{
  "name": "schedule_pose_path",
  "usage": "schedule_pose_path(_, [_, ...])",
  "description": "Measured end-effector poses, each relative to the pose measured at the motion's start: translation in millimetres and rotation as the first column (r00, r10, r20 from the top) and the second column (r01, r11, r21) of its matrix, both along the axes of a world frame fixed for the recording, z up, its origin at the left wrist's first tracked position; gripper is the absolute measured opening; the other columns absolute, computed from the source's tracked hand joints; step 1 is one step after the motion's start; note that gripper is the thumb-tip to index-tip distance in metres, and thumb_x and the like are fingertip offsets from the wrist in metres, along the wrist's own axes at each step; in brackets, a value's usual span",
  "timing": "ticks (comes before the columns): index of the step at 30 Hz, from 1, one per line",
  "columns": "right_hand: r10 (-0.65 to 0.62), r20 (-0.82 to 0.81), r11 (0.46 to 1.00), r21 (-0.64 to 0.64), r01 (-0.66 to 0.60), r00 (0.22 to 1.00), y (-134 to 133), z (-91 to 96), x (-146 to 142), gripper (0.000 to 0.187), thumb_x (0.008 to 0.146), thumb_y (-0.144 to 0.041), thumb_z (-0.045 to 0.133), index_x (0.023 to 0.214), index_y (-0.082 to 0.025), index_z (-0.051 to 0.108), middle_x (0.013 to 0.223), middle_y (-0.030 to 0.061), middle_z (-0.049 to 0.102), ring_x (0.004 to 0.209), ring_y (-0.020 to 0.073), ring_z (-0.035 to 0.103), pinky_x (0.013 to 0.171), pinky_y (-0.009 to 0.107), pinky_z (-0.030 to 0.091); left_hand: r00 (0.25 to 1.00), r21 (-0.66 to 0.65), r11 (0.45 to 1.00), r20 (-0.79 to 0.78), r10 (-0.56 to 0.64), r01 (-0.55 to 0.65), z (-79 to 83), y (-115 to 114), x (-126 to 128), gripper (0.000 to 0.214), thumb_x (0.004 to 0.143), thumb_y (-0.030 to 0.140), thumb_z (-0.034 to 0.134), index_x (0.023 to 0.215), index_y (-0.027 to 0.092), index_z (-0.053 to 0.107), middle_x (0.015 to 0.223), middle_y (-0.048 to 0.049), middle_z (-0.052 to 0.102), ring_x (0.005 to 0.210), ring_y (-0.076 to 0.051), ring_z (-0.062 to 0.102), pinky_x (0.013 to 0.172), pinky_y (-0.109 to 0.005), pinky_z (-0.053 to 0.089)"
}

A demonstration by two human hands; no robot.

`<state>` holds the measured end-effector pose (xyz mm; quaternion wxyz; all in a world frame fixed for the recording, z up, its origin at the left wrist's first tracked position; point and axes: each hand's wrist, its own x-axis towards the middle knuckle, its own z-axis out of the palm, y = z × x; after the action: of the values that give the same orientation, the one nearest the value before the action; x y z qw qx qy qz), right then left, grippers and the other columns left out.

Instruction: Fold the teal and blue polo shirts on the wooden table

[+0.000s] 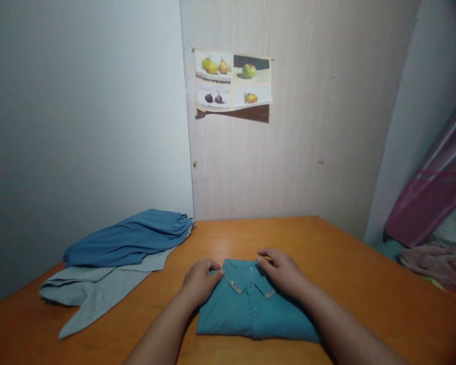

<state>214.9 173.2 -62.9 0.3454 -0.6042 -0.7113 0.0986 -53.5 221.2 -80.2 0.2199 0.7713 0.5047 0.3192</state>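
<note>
A teal polo shirt (235,317) lies folded in front of me, with its collar at the far end and its buttoned placket facing up. The collar points have small pale patterned trim. My left hand (202,281) is at the collar's left edge, its fingers curled and its thumb and forefinger closed on the fabric there. At the right side of the collar, my right hand (283,268) rests with fingers bent and a gap between thumb and forefinger. Its lower fingers are partly hidden behind the hand.
The orange-brown table (365,294) runs to the wall. To the left lie a blue garment (133,235) and a light grey garment (110,289) under it. A fruit picture sheet (232,83) hangs on the wall. At the right are pink drapery (425,197) and crumpled cloth (429,263).
</note>
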Motion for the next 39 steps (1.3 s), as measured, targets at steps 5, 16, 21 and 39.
schedule_pose_path(5, [0.142,0.172,0.988,-0.078,-0.130,0.975,-14.0,-9.2,-6.6,0.042,0.095,-0.043,0.051,0.124,-0.018,0.067,0.122,0.0134,0.069,0.116,0.0283,0.060,0.101,0.040,0.041,0.977,0.030,0.999,-0.211,0.023,-0.018,4.0,-3.8,-1.5,0.021,0.082,0.039,0.061,0.088,0.021,0.072,0.092,-0.0056,0.070,0.090,-0.022,0.064,0.075,-0.028,0.043])
schedule_pose_path(16, [-0.227,-0.423,0.968,-0.199,0.155,0.877,15.3,-5.2,41.4,0.039,0.091,-0.046,0.045,0.069,-0.017,0.061,0.066,0.0053,0.064,0.057,0.0149,0.055,0.052,0.026,0.038,0.976,0.362,0.921,-0.207,-0.074,0.146,27.0,-38.2,21.3,0.020,0.095,0.030,0.050,0.104,0.021,0.066,0.107,-0.0079,0.069,0.104,-0.024,0.062,0.093,-0.040,0.047])
schedule_pose_path(21, [-0.268,-0.504,0.933,-0.347,0.092,0.821,12.4,-2.9,62.0,0.029,0.078,-0.031,0.054,0.053,-0.021,0.047,0.044,-0.0003,0.048,0.041,0.0105,0.040,0.042,0.024,0.027,0.881,0.306,0.851,-0.354,-0.314,0.427,18.6,-56.8,36.8,0.040,0.100,0.040,0.045,0.137,0.028,0.055,0.146,-0.0054,0.055,0.137,-0.026,0.046,0.115,-0.051,0.036])
schedule_pose_path(39, [0.026,-0.474,0.803,-0.514,-0.301,0.880,-13.8,9.6,76.5,0.007,0.065,-0.020,0.066,0.070,-0.017,0.062,0.057,-0.0054,0.053,0.049,0.0073,0.041,0.046,0.019,0.029,0.891,0.323,0.849,-0.328,-0.314,0.418,1.1,-51.4,36.4,0.028,0.092,0.044,0.058,0.114,0.027,0.062,0.139,-0.0084,0.061,0.129,-0.031,0.055,0.108,-0.058,0.044])
